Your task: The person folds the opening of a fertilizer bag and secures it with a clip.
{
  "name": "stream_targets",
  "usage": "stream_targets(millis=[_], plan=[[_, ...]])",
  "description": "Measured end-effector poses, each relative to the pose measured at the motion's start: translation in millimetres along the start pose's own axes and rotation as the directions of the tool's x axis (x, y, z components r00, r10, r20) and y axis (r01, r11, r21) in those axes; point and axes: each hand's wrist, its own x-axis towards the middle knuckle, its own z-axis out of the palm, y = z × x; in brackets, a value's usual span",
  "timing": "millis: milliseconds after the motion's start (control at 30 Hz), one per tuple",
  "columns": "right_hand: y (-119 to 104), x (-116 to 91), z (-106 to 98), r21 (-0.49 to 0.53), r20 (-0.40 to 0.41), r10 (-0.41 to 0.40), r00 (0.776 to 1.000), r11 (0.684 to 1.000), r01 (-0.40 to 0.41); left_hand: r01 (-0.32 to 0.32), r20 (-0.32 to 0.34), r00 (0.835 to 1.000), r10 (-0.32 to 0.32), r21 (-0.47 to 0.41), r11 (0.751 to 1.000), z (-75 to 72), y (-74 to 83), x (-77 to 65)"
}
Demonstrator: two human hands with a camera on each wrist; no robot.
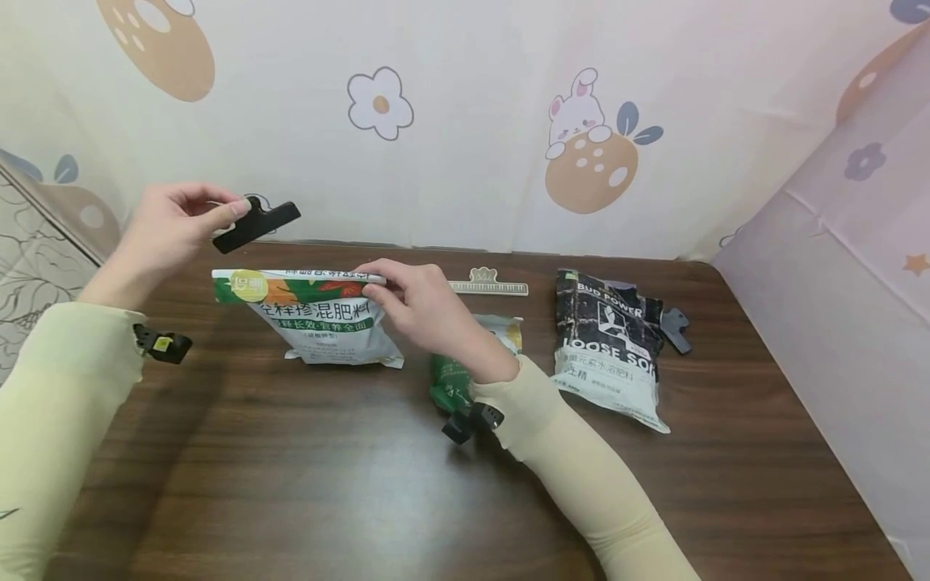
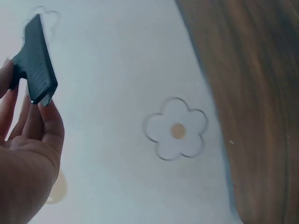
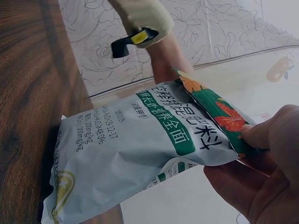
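A white fertilizer bag [image 1: 327,343] stands upright on the table, its green and orange top edge folded over. My right hand [image 1: 429,311] pinches the right end of that fold, thumb in front and fingers behind, as the right wrist view shows. Up and to the left, my left hand [image 1: 182,222] holds a black bag clip [image 1: 257,225] between thumb and fingers, above the bag's left end. In the left wrist view the long clip [image 2: 39,60] is raised in front of the wall cloth, apart from the bag.
A green bag [image 1: 450,379] lies partly behind my right forearm. Farther back is a cream ruler-like clip [image 1: 490,286]. To the right lies a black and white soil bag [image 1: 609,347], with a dark grey clip-like piece [image 1: 676,329] beside it. A patterned cloth [image 1: 465,161] hangs behind the table [image 1: 349,484].
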Motion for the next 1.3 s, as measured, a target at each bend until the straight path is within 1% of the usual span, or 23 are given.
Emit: stream_targets(millis=[67, 133, 267, 400, 600, 700, 833, 933, 1067, 1167, 1300], plan=[[-0.5, 0.2, 0.2, -0.001, 0.001, 0.006, 1.0, 1.0, -0.006, -0.017, -0.017, 1.0, 0.016, -0.049, 0.999, -2.3, 7.9, -4.2], [-0.6, 0.4, 0.3, -0.003, 0.005, 0.014, 1.0, 1.0, -0.014, -0.042, -0.037, 0.999, 0.039, -0.08, 0.996, -2.8, 15.3, -7.8], [0.4, 0.7, 0.5, -0.009, 0.013, 0.023, 1.0, 1.0, -0.023, -0.089, -0.064, 0.994, 0.084, -0.081, 0.993, -0.6, 29.9, -14.2], [0.8, 1.4, 0.9, -0.027, 0.011, 0.027, 1.0, 0.999, -0.027, -0.133, -0.049, 0.99, 0.129, -0.096, 0.986, 3.4, 43.9, -21.6], [1.1, 1.5, 0.6, -0.03, 0.006, 0.03, 1.0, 0.999, -0.03, -0.22, -0.01, 0.975, 0.221, -0.135, 0.966, 11.7, 59.2, -33.2], [1.0, 1.2, 0.6, -0.026, 0.01, 0.039, 0.999, 0.999, -0.038, -0.239, -0.001, 0.97, 0.241, -0.145, 0.96, 14.6, 65.4, -37.4], [0.0, 1.0, 0.7, -0.028, 0.012, 0.047, 0.999, 0.999, -0.047, -0.276, 0.025, 0.959, 0.282, -0.128, 0.953, 18.7, 74.1, -41.2], [-0.4, 0.6, 0.6, -0.035, 0.006, 0.046, 0.999, 0.998, -0.046, -0.299, 0.061, 0.951, 0.304, -0.079, 0.951, 22.8, 78.9, -42.9], [-0.6, 0.4, 0.7, -0.031, 0.001, 0.033, 0.999, 0.999, -0.033, -0.301, 0.093, 0.949, 0.301, -0.012, 0.954, 27.7, 80.9, -44.1], [0.1, 0.5, 1.0, -0.027, 0.0, 0.013, 1.0, 1.0, -0.013, -0.297, 0.099, 0.95, 0.295, -0.003, 0.955, 30.2, 80.1, -44.4], [1.0, 0.7, 0.8, -0.027, -0.004, -0.009, 1.0, 1.0, 0.009, -0.302, 0.098, 0.948, 0.304, -0.033, 0.953, 31.1, 79.3, -45.0]])
